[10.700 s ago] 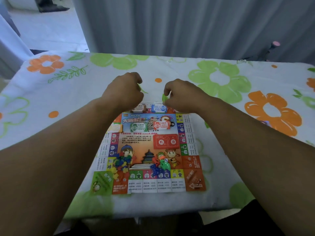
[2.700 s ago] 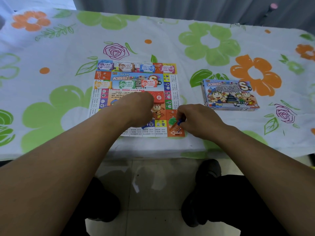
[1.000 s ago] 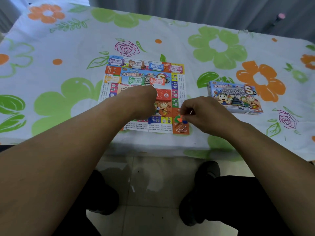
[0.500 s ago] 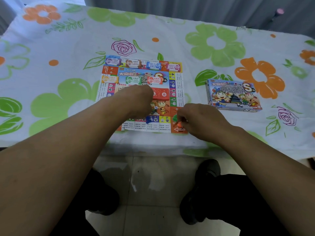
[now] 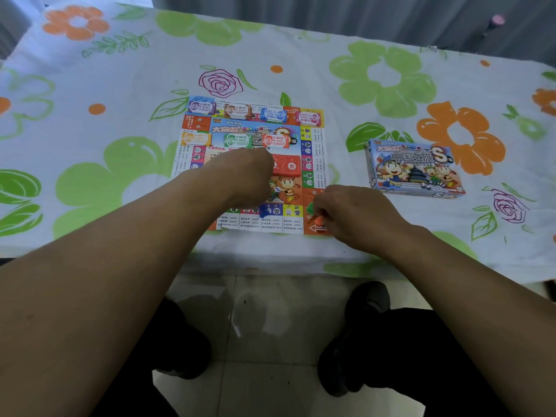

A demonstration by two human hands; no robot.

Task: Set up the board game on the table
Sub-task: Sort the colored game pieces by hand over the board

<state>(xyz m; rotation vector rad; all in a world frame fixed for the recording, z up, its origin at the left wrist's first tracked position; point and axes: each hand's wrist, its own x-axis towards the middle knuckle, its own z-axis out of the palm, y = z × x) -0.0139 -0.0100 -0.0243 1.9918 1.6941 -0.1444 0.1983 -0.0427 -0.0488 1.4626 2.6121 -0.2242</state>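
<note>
We log the board (image 5: 258,129) flat by the table's (image 5: 120,85) near edge, right hand (image 5: 352,218) pinching an orange token (image 5: 319,218) at its arrow corner, likely the start square; left hand (image 5: 245,179) curls over mid-board, and we cannot tell what it holds, if anything.

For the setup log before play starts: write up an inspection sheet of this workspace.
Surface: flowered tablecloth.
Job's things: game board flat near the cloth's front edge; money stacks on its far half; red card deck mid-board; blue pawn on the near row; green pawn by the near right corner; game box right of the board, apart.
Clutter: nothing seen.
Grips: left hand curled over mid-board, contents hidden; right hand pinches an orange pawn at the near right corner.
Cables: nothing seen.
Surroundings: grey curtain behind; tiled floor below.
</note>
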